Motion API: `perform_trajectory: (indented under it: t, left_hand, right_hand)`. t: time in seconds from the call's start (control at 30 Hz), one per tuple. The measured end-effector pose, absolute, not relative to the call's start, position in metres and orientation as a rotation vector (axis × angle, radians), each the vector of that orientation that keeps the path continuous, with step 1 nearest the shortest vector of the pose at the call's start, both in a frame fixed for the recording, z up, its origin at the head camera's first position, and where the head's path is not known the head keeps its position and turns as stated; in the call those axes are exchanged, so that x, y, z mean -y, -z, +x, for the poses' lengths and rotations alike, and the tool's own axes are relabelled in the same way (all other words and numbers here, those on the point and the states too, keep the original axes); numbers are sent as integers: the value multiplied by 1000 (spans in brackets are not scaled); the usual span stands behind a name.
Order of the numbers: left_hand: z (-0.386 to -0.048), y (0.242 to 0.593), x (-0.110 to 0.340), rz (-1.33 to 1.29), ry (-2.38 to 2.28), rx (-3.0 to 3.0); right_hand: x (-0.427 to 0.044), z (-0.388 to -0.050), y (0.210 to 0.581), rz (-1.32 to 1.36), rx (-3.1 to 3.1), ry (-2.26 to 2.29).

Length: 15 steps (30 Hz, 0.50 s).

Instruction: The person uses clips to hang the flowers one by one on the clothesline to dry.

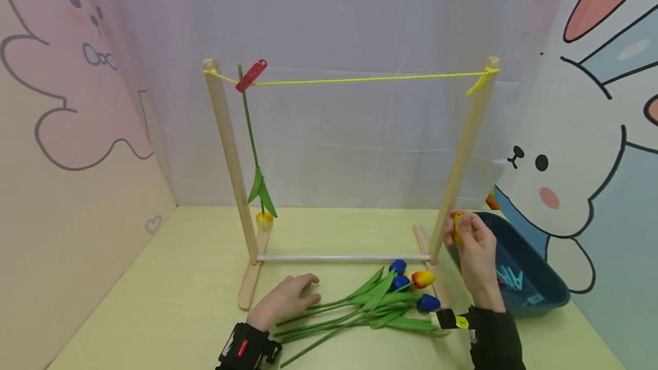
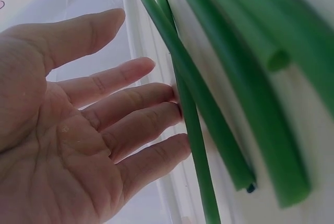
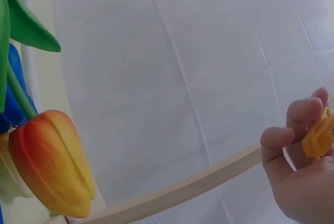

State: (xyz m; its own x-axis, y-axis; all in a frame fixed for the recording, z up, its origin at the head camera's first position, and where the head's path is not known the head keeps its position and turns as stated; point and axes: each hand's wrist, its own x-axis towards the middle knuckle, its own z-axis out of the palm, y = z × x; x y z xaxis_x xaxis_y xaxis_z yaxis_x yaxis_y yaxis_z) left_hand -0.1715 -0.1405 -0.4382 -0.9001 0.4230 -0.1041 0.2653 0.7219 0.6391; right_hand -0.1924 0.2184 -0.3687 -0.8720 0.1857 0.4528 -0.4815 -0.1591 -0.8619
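In the head view my right hand (image 1: 475,250) pinches a yellow clothespin (image 1: 458,228) between thumb and fingers, beside the right wooden post. My left hand (image 1: 288,298) is low over the table with relaxed fingers, near the stem ends of a bunch of artificial tulips (image 1: 370,301). In the left wrist view the fingertips are close to the green stems (image 2: 195,93); whether they touch I cannot tell. Blue tulip heads (image 1: 428,302) and an orange-yellow one (image 1: 423,279) lie at the right. A yellow tulip (image 1: 264,220) hangs head down, clipped by a red clothespin (image 1: 251,76).
A yellow string (image 1: 360,80) runs between the left post (image 1: 231,159) and right post (image 1: 465,159) of a wooden frame, with a white bar (image 1: 341,258) low between them. A dark teal basin (image 1: 557,296) holding light-blue clothespins (image 1: 509,277) stands behind my right wrist.
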Motion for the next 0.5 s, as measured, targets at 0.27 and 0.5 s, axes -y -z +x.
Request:
perform_trajectory:
  t: [0.27, 0.5]
  left_hand:
    - [-170, 436, 138, 595, -921, -2675]
    - [-169, 434, 136, 616, -883, -2673]
  right_hand:
    - [-221, -191, 369, 360, 1662, -2159]
    - [-222, -191, 371, 478, 1658, -2222]
